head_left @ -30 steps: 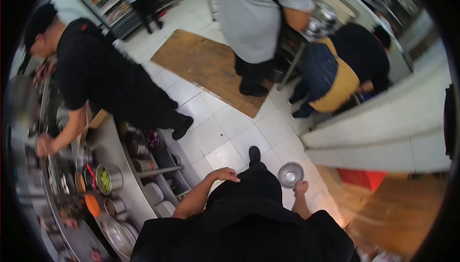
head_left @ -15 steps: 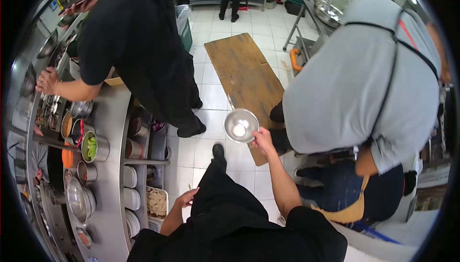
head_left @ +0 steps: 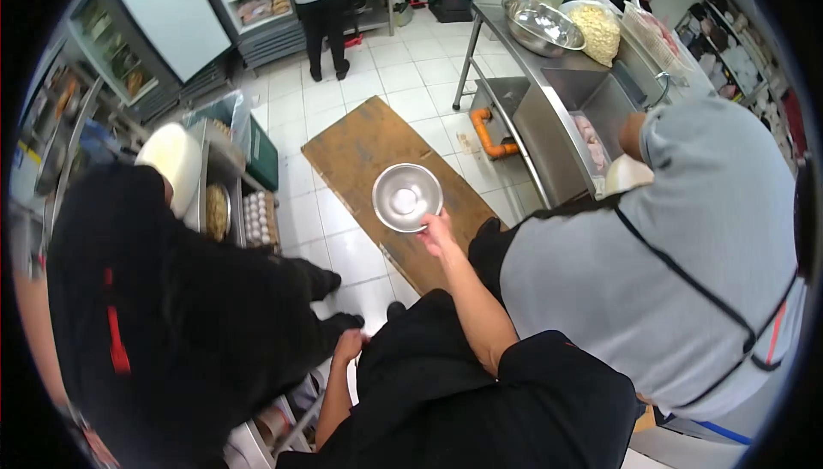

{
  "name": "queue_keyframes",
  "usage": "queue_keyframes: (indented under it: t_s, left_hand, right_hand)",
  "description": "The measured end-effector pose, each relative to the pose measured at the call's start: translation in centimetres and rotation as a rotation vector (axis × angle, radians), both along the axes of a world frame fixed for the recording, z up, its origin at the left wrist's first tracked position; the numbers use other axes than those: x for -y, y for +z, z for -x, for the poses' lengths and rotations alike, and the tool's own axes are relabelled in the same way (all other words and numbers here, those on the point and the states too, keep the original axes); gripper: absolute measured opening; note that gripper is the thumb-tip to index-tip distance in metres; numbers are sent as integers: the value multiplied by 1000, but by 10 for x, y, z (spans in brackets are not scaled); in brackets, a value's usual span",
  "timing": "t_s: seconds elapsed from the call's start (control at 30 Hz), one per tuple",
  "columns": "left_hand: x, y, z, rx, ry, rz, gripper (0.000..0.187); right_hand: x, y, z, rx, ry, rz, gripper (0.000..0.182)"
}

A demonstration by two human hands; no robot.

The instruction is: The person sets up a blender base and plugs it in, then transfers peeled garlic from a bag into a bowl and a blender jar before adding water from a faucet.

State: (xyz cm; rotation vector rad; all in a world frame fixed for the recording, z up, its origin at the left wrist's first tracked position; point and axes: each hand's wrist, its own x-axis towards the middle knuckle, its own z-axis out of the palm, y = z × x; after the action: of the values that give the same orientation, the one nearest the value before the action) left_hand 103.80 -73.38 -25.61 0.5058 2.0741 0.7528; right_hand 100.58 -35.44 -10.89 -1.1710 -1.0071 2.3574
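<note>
Out in front of me, my right hand [head_left: 439, 233] grips the near rim of a round stainless steel mixing bowl [head_left: 407, 198]. The bowl is tilted a little, and only a bright reflection shows on its inside. My left hand [head_left: 350, 346] hangs low beside my dark apron, fingers curled. What it holds, if anything, is too small to make out. Below the bowl, a brown cardboard sheet [head_left: 360, 139] lies on the floor.
A co-worker in black [head_left: 171, 297] stands close on my left, and one in grey [head_left: 634, 255] bends over a steel sink [head_left: 549, 139] on my right. Eggs [head_left: 257, 219] sit by the left counter. A third person [head_left: 319, 6] stands near the fridges. White floor tiles [head_left: 351, 250] run ahead.
I have moved forward past the left counter of pots, and the view has turned right. The bowl stays in my right hand, now over the cardboard. My left hand has swung closer to my body.
</note>
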Motion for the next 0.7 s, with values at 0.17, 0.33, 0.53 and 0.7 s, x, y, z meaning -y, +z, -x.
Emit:
queue_keyframes:
  t_s: [0.17,0.33,0.53,0.7]
  left_hand:
    - [-191,283,128,128,-48,-969,12]
    - [-323,450,215,339,-717,-1720,42]
    - [-443,507,291,489,-910,-1912,56]
    - [-532,508,362,585,-926,-1927,56]
  right_hand:
    - [-106,-19,47,1,-208,31,44]
    - [-202,-29,107,-25,-191,25,39]
    - [-315,3,191,-113,-109,-33,39]
    - [-390,56,233,-233,-161,-118,40]
